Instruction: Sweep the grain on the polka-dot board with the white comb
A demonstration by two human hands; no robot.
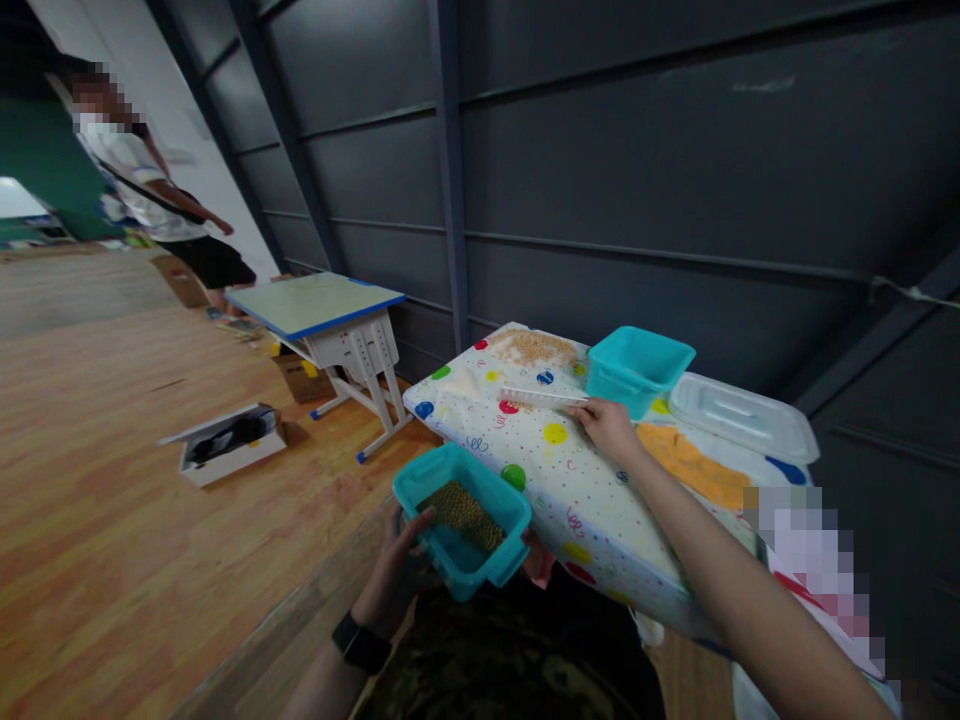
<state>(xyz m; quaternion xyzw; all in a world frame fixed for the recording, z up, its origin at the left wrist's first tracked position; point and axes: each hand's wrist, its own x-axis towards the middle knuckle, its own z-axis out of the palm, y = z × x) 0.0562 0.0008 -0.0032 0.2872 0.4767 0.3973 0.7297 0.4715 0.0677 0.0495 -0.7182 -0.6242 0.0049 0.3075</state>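
My left hand (401, 555) is closed on the rim and side of a teal plastic container (499, 492), held tilted beside the table edge. Small greenish-brown beans (465, 510) lie in its bottom. Over the table, my right hand (606, 425) grips the end of a slim white tool (536, 397) that looks like a brush; its exact kind is unclear. A few tan beans lie under the tool. Behind it a heap of tan beans (536, 347) is spread on the tablecloth, and a pale patch (459, 383) of something I cannot make out lies to the left.
The table (559, 480) has a dotted cloth. On it are a second teal container (645, 350), a clear lid (746, 415) and an orange cloth (694, 465). A desk (315, 300) and an open white box (232, 445) are to the left. A person (150, 200) stands farther off.
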